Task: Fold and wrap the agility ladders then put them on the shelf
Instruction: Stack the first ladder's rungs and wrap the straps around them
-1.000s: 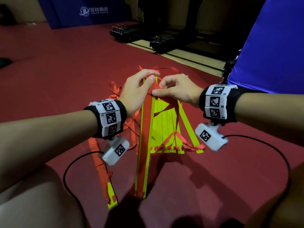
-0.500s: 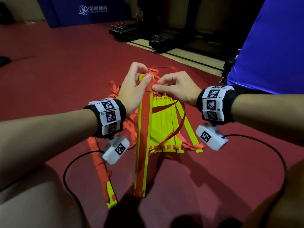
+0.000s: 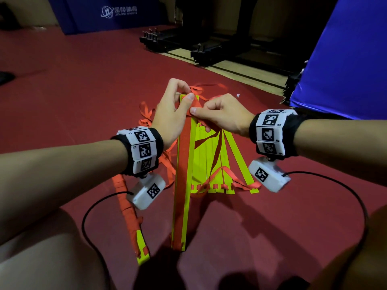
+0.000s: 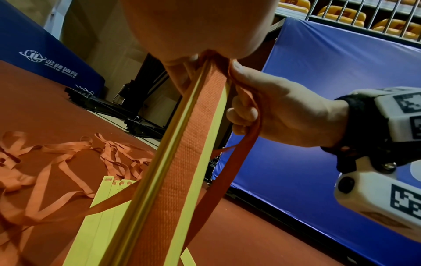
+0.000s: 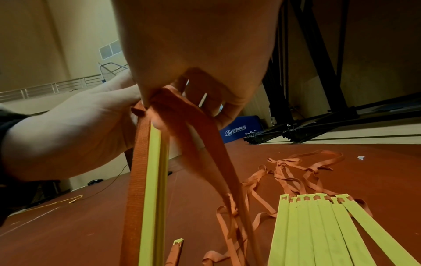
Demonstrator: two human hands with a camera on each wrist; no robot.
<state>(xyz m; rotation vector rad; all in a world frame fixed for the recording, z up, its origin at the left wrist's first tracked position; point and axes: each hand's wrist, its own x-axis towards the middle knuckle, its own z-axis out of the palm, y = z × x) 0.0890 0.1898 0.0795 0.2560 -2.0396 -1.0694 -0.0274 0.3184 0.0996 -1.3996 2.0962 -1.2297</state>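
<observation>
Two hands meet at the centre of the head view, both grasping the top of a stack of yellow rungs that stands tilted with its lower end on the red floor. The left hand has its fingers and thumb curled round the upper end of that stack, pinching the orange strap against it. The right hand pinches the same strap just beside the left thumb, its fingers curled, and in the left wrist view a loop of strap passes round those fingers. The strap lies flat down the face of the held stack. Right of it, more loose yellow rungs lie fanned on the floor, threaded with strap. Above the hands, tangled orange webbing spreads over the floor. At lower left a wrapped ladder bundle lies on the floor. A blue mat fills the upper right of the frame.
</observation>
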